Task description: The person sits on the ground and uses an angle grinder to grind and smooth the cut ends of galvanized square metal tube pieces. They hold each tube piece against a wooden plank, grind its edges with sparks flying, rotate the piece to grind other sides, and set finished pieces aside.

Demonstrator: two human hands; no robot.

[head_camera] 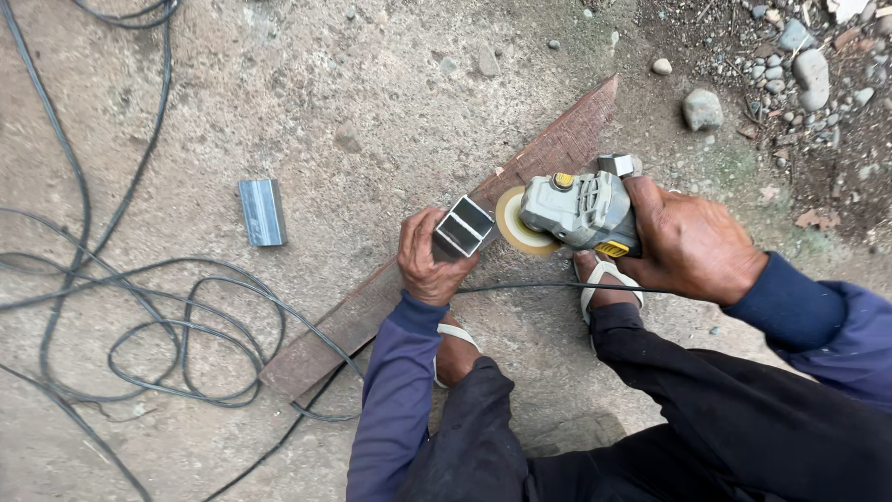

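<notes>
My left hand (pixel 427 262) grips a short piece of rectangular metal tube (pixel 462 227), its open end tilted up over a long wooden plank (pixel 567 139). In my right hand (pixel 689 244) is a grey angle grinder (pixel 581 210) with a yellow button and a pale yellow disc (pixel 517 225). The disc sits right beside the tube's end; whether it touches is unclear. Both forearms wear blue sleeves. I crouch, with both sandalled feet just behind the plank.
A second short metal tube piece (pixel 262 212) lies on the dirt ground to the left. Tangled black cables (pixel 177 344) loop across the left side and under the plank. Stones and gravel (pixel 799 70) fill the top right.
</notes>
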